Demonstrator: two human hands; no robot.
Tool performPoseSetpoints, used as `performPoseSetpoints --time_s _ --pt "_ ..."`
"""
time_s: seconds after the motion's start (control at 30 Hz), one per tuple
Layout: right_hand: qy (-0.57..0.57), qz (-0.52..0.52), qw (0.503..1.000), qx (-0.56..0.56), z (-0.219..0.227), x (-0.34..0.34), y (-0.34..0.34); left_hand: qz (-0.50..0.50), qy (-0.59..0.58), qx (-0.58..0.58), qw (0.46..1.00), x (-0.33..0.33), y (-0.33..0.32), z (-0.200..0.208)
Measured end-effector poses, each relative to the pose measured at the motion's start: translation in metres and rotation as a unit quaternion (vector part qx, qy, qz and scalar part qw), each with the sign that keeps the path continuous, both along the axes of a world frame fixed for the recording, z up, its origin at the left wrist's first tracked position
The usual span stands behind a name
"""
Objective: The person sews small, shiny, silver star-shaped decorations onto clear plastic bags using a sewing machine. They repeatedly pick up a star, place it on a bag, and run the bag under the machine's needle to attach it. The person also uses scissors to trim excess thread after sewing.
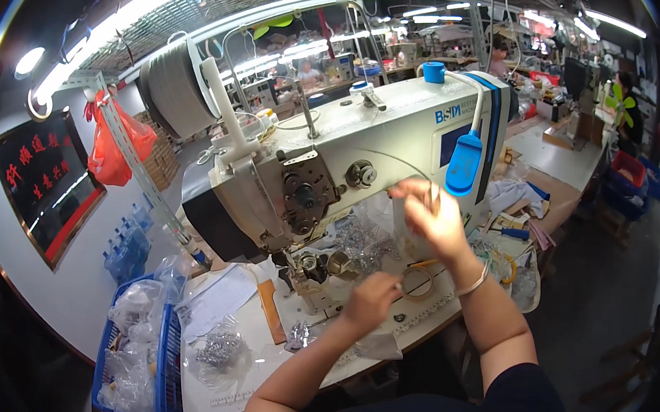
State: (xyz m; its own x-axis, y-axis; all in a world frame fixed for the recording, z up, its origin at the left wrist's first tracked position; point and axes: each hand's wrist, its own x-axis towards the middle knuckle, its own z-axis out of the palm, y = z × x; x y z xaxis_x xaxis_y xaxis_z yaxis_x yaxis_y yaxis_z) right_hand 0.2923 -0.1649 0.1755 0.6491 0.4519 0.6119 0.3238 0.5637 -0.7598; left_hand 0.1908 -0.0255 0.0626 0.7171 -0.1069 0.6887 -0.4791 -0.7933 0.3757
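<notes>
My left hand [373,300] is closed in a pinch just in front of the sewing machine's bed. At its fingertips is a thin tan strap [418,295] bent into a loop. My right hand [432,219] is raised higher, before the right end of the white sewing machine [380,124]. Its fingers are curled and slightly blurred, so what they grip cannot be made out. A blue lamp-like attachment [464,164] hangs just above that hand. Left of both hands is the needle area [305,270]. Behind them lies a clear bag of small metal parts [363,236].
A second bag of metal parts [222,349] and a brown strip [271,311] lie on the table's left side. A blue basket [168,364] filled with plastic bags stands beside it. A large thread spool [177,87] sits at upper left. A blue-handled screwdriver [512,233] lies to the right.
</notes>
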Motion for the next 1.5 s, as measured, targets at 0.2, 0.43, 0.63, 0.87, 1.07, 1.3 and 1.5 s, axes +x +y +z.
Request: performPoseSetpoints --time_s 0.2,0.43,0.63,0.87,1.07,1.3,1.5 --pt "-0.077 -0.151 0.985 0.024 0.032 0.029 0.025 -0.051 0.096 0.001 0.994 -0.029 -0.022 -0.044" --pt "-0.328 -0.299 0.896 0.013 0.024 -0.019 0.05 -0.051 0.097 -0.027 0.994 -0.061 -0.014 -0.026" --pt "-0.331 -0.36 0.872 -0.003 -0.004 0.014 0.048 -0.075 0.101 -0.068 0.99 -0.068 -0.02 -0.01" --pt "-0.286 -0.389 0.875 0.025 0.015 0.01 0.05 -0.081 0.085 -0.088 0.989 -0.07 -0.016 -0.003" --pt "-0.258 -0.372 0.891 0.028 0.038 -0.005 0.055 -0.059 0.066 -0.098 0.991 -0.072 -0.004 -0.001" --pt "-0.348 -0.37 0.859 0.071 0.039 -0.025 0.061 -0.043 0.057 -0.079 0.994 -0.072 0.007 0.007" --pt "-0.374 -0.362 0.853 -0.036 0.003 -0.016 0.051 -0.054 0.014 -0.074 0.996 -0.069 0.01 0.021"
